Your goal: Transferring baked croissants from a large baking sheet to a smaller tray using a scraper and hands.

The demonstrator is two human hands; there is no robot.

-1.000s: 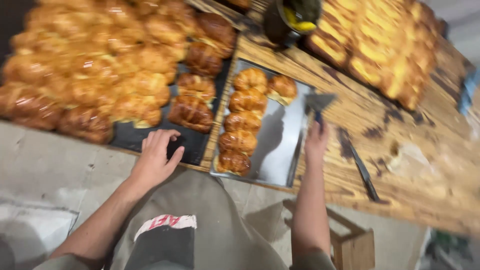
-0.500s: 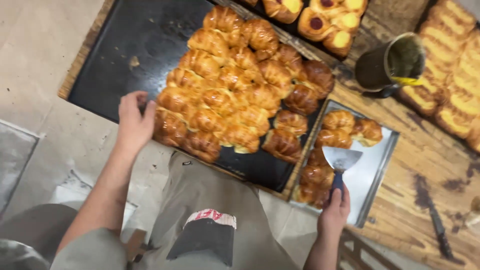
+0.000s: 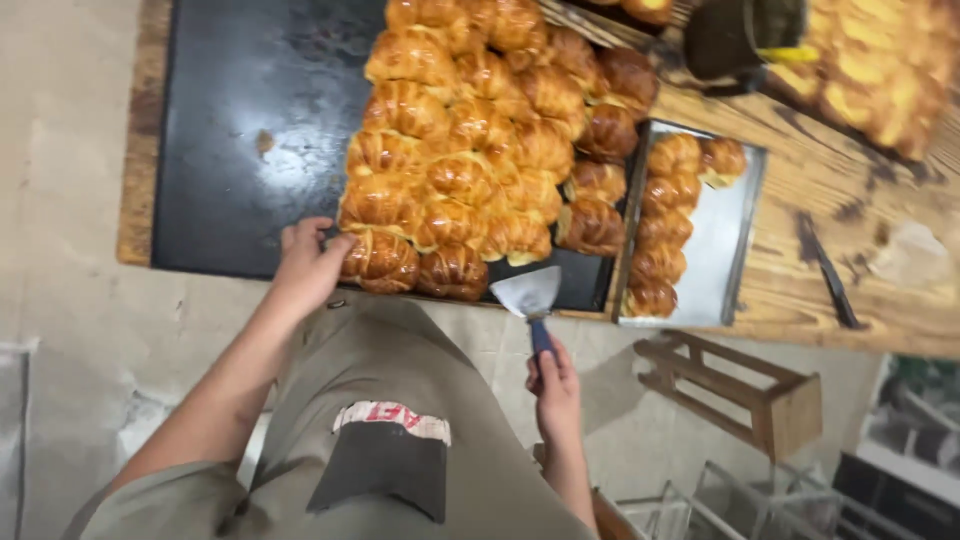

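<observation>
Hands at the near edge of the dark tray: left on a bun, right holding a scraper.

We note the left hand (image 3: 305, 262) at the near edge of the dark baking tray (image 3: 240, 120), fingers loosely curled and touching the nearest glazed bun (image 3: 380, 260) at the near-left corner of the bun cluster (image 3: 480, 140); it rests against the bun rather than gripping it. The right hand (image 3: 555, 385) is closed around the blue handle of a metal scraper (image 3: 528, 297). The scraper's long axis runs from the hand away toward the tray, blade just at the tray's near edge, beside the front row of buns and to the right of the touched bun. The left hand is nearer that bun. A smaller silver tray (image 3: 725, 240) with a few buns lies to the right on the wooden counter (image 3: 860, 230).
</observation>
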